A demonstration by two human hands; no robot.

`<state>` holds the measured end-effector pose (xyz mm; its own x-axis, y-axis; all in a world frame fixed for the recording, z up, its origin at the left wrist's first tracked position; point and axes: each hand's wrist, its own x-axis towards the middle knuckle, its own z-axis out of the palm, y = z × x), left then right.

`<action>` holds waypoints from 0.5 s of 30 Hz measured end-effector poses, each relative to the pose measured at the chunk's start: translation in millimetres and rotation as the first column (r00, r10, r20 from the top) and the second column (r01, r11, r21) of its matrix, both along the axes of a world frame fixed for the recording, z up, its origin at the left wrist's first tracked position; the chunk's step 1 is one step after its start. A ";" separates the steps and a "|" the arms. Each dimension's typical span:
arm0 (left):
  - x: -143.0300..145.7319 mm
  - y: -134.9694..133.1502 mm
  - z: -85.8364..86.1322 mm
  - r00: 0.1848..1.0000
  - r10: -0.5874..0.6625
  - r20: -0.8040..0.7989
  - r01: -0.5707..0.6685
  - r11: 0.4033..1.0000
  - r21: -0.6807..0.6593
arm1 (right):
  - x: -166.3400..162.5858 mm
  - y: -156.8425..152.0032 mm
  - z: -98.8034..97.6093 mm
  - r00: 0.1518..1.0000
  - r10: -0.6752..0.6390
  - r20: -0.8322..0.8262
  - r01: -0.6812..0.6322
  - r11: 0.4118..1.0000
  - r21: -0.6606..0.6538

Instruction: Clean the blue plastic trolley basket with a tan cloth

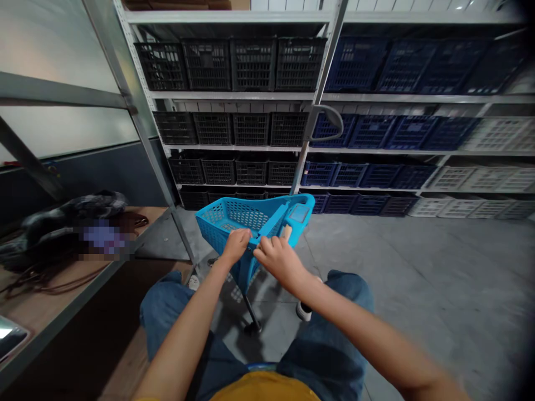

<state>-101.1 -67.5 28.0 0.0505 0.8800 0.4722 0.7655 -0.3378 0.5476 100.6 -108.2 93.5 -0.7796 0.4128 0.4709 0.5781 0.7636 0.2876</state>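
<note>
Both our left hand (236, 244) and right hand (276, 257) close fingers (244, 235) on the blue basket (228, 218) rim, black crates (251, 64) well beyond the fingers.

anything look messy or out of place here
Only the wooden shelf on the left: a dark bundle and loose cords lie heaped there, while the crates sit in tidy rows. The blue basket looks intact.

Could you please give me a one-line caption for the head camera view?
Left hand and right hand grip a blue basket cart before shelves of crates.
</note>
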 end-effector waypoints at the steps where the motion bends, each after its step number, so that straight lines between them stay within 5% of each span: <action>1: 0.4 -0.1 0.2 1.000 0.007 -0.009 -0.007 1.000 -0.005 | -8.6 -3.4 -8.9 0.999 -0.042 -0.018 0.043 0.998 0.038; 5: -3.9 -2.1 1.3 1.000 0.009 -0.017 -0.009 1.000 0.001 | -17.1 -1.5 -13.7 1.000 0.006 -0.010 -0.005 0.999 0.049; 7: -7.4 -3.1 1.5 1.000 0.006 -0.012 -0.006 1.000 0.004 | -2.0 11.3 2.4 0.982 0.185 0.041 -0.182 0.980 -0.075; 10: -10.7 -3.8 1.4 1.000 0.016 -0.013 -0.016 1.000 -0.001 | 34.3 39.0 29.6 0.919 0.395 -0.016 -0.377 0.864 -0.334; 12: -10.8 -3.5 0.8 0.999 0.032 -0.012 -0.032 0.999 0.000 | 56.3 55.0 38.3 0.922 0.368 -0.121 -0.385 0.833 -0.397; 15: -9.4 -2.3 -1.0 0.999 0.045 -0.006 -0.045 0.999 -0.002 | 67.6 60.3 30.7 0.935 0.234 -0.268 -0.313 0.899 -0.307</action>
<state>-110.5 -69.8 27.1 0.0133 0.8825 0.4702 0.7831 -0.3016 0.5439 168.2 -48.0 124.2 -0.7784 0.3633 0.5119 0.3497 0.9282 -0.1269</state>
